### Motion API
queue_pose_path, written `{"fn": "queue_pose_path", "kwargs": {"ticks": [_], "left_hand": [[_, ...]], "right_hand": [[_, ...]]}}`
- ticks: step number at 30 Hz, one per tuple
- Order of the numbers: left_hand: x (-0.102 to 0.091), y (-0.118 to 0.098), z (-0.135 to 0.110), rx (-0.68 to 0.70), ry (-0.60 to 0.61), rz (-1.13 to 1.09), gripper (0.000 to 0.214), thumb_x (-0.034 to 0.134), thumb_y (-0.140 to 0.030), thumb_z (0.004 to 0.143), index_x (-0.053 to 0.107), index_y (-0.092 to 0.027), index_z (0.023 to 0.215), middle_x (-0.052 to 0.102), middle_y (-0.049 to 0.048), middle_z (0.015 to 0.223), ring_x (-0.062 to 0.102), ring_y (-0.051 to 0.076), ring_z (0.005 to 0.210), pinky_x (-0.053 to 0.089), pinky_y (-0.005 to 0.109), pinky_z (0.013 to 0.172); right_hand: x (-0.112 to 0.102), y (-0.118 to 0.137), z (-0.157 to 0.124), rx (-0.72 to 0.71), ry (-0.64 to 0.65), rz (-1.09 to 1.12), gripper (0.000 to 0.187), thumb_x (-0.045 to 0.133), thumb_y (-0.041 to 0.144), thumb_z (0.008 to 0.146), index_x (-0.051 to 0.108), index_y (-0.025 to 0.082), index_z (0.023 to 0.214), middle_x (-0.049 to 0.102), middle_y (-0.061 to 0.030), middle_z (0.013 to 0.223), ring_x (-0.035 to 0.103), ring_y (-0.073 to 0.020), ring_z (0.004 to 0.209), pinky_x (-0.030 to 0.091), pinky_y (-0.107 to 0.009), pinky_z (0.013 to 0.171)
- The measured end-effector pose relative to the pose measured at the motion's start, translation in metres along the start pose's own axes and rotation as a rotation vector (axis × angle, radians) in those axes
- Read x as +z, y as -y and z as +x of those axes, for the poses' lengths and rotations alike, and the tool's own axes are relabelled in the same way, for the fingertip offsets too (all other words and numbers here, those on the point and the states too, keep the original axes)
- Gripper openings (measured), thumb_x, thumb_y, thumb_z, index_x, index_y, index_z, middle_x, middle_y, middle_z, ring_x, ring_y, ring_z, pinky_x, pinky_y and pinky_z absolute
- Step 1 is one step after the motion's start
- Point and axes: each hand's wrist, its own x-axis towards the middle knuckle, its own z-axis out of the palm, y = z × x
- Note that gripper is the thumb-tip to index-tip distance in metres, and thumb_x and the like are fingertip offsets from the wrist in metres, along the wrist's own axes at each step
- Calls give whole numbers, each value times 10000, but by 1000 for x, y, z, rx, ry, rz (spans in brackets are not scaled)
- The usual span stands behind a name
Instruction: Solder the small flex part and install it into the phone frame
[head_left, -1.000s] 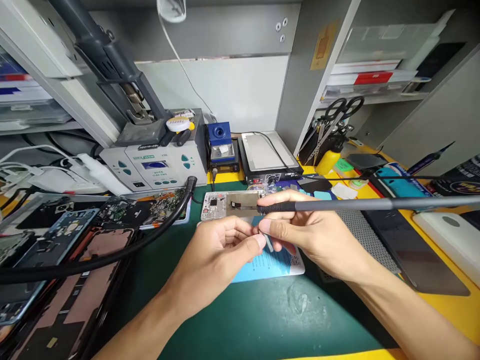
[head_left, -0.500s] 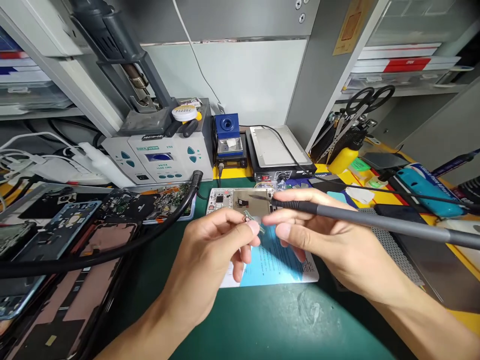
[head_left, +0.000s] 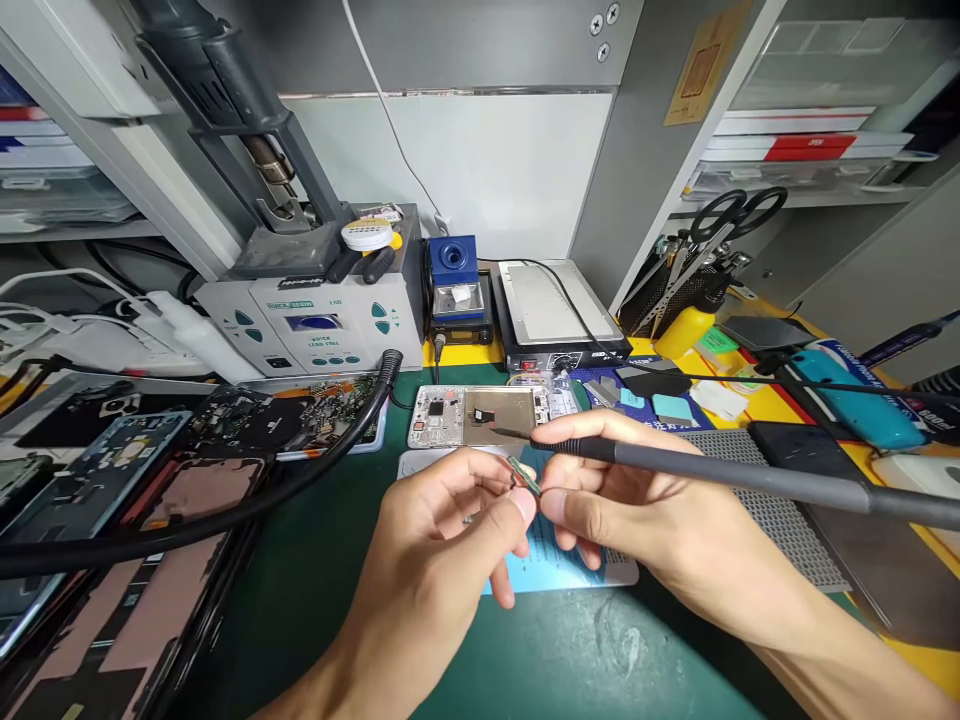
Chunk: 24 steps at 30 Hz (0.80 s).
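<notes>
Fig. – Bench seen from above, both hands over the green mat [head_left: 570, 650]. L. hand [head_left: 442, 530]: thumb and forefinger pinched on a small metal part [head_left: 523, 477], held tilted in the air above the blue card [head_left: 559, 555]; other fingers curled under. R. hand [head_left: 637, 500]: closed round a grey pen-shaped tool [head_left: 750, 475], handle running off to the right, dark tip over the near edge of the circuit board [head_left: 480, 415]; r. thumb tip just beside the part – whether touching it, cannot tell. Board lies flat on the mat, behind the hands. Behind it: rework station [head_left: 315, 320] w/ black hose [head_left: 225, 510] trailing left, and a hot plate [head_left: 551, 300]. Far right: scissors [head_left: 731, 210] in a holder, yellow bottle [head_left: 694, 325]. Left: opened phones [head_left: 135, 480], side by side
</notes>
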Motion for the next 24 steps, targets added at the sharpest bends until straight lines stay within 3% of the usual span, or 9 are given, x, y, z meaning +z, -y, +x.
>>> {"fn": "queue_pose_path", "kwargs": {"ticks": [5,12,20,24], "left_hand": [[-5,0,0,69,-61,-50,205,640,-406,910,739,-232,956,697,27,883,659,196,805,531,283,594],[-6,0,2,81,-86,97,242,672,-442,918,729,-218,845,671,-8,728,622,133,617,504,257,578],[-5,-2,3,106,-60,80,193,669,-384,922,732,-218,845,690,0,759,629,133,637,520,251,598],[-3,-6,-2,145,-87,188,181,644,-361,925,703,-229,816,670,-17,719,617,125,638,511,227,599]], "right_hand": [[-5,-3,1,28,60,56,402,736,111,880,609,251,1234,683,25,785,606,-102,657,474,-184,535],[-5,-1,2,39,61,62,429,716,73,861,609,237,1244,654,28,777,603,-104,642,465,-192,527],[-5,3,2,37,85,75,342,688,131,912,615,246,1225,670,26,772,607,-90,628,479,-176,539],[-6,3,2,43,56,84,368,726,128,884,622,248,1216,668,27,776,614,-97,620,484,-181,526]]}}
